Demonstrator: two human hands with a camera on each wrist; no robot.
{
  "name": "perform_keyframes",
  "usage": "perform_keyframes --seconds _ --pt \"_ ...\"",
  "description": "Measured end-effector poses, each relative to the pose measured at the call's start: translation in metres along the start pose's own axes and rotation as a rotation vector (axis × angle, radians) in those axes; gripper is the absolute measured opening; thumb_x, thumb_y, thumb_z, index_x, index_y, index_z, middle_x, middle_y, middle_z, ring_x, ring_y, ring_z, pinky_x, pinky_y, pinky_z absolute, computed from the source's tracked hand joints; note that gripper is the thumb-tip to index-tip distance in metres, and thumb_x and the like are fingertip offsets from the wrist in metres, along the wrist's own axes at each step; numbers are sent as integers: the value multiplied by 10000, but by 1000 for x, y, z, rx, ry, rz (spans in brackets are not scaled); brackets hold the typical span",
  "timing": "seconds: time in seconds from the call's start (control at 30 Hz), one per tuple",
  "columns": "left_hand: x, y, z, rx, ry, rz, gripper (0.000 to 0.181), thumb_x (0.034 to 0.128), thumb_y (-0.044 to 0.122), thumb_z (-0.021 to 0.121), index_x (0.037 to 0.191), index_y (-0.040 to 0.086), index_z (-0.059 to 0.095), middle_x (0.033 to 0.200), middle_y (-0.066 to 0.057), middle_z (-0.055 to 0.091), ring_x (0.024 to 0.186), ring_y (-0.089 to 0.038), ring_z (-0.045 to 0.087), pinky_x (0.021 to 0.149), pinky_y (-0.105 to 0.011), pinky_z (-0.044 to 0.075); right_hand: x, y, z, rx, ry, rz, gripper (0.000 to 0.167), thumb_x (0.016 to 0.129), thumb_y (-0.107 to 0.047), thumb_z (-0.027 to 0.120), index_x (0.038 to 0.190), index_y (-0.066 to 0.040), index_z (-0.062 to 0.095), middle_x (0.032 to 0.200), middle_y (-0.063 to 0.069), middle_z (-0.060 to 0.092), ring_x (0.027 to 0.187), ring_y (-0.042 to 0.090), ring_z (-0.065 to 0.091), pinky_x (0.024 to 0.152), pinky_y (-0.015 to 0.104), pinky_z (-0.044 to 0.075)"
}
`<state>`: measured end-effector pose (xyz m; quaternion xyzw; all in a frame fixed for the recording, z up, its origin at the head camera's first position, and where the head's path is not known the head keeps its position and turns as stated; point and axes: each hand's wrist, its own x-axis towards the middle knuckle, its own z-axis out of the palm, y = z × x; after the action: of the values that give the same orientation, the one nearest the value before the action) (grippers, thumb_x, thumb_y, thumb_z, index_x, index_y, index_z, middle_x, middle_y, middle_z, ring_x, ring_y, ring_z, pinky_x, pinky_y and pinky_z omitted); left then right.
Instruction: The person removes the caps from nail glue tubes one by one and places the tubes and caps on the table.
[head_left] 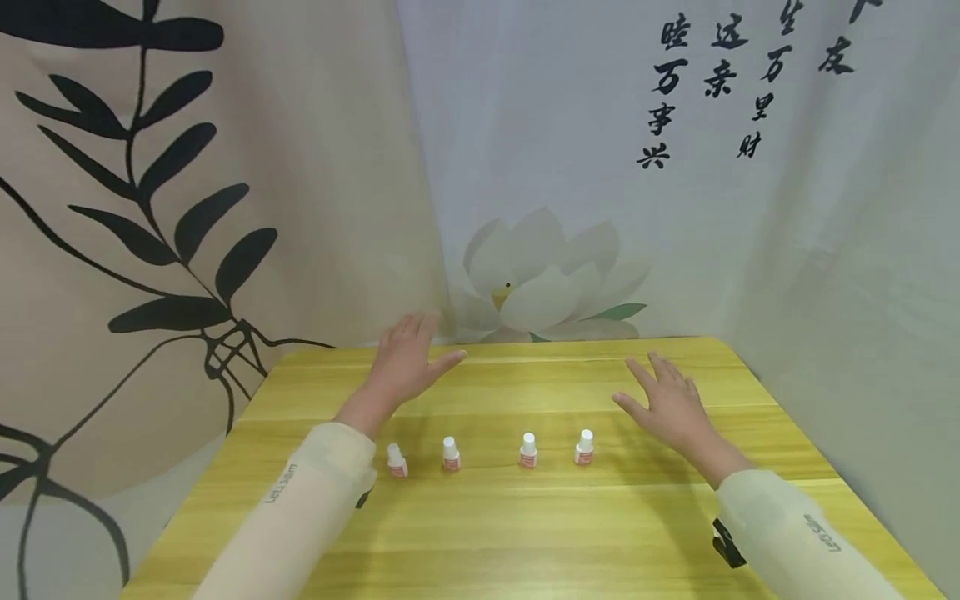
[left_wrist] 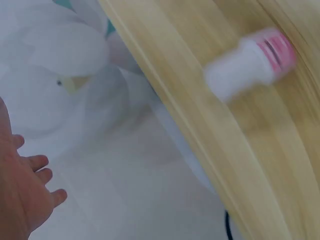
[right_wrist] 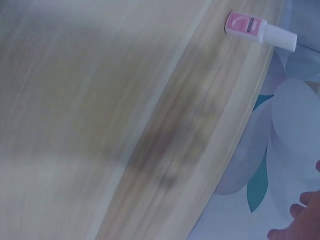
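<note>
Several small white bottles with pink labels stand in a row across the wooden table. The leftmost bottle leans slightly in the head view; beside it is another bottle, then a third, and the rightmost bottle. My left hand hovers beyond the leftmost bottles, fingers spread and holding nothing. To the right of the row, my right hand is raised with its fingers apart, also holding nothing. One blurred bottle shows in the left wrist view, and one bottle in the right wrist view.
Behind the table hangs a pale curtain printed with dark leaves, a lotus flower and black characters. The table's far edge lies close to the curtain. A dark strap piece sits under the right sleeve.
</note>
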<state>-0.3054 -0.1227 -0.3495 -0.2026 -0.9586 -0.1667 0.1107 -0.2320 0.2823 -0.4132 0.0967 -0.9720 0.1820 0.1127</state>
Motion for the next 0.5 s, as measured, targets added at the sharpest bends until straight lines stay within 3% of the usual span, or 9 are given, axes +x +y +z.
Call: perform_keyframes --seconds 0.27,0.5 --pt "10 47 15 -145 -33 28 866 935 655 516 1571 132 250 1588 -145 286 1462 -366 213 1164 -571 157 0 -3 9 54 -8 -32 720 1012 -530 477 1523 -41 350 1565 308 213 1401 537 211 1062 723 197" --pt "7 86 32 -238 -60 87 846 933 630 546 1567 140 272 1584 -128 304 1455 -350 247 1151 -566 211 -7 -7 11 134 -9 -44 672 1023 -487 487 1504 -29 384 1549 300 267 1373 540 274 1035 714 270"
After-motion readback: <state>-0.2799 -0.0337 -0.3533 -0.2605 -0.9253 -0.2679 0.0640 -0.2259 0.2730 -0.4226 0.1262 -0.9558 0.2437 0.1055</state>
